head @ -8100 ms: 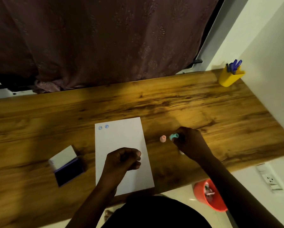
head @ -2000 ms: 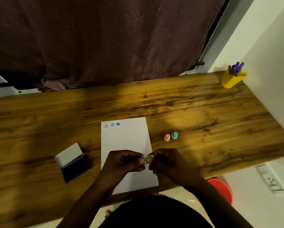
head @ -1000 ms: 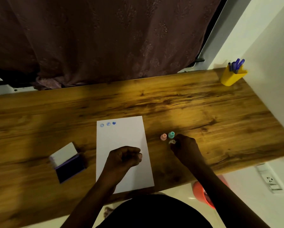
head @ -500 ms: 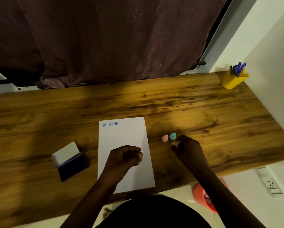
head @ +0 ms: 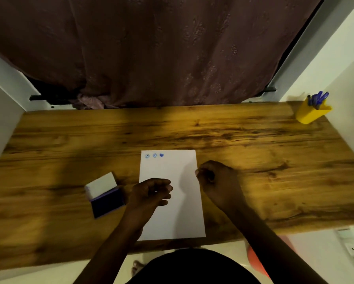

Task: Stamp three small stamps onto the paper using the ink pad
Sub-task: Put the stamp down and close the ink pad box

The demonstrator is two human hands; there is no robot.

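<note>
The paper (head: 172,197) lay on the desk (head: 254,140) before me, three prints (head: 154,155) in its far left corner, the ink pad (head: 105,194) to its left, a pen cup (head: 312,111) far right.

The left hand (head: 151,191) is held low in a loose fist, fingers curled inward, forearm angled up from below. The right hand (head: 215,177) is likewise curled shut, knuckles forward, its forearm stretched in from the lower right.
</note>
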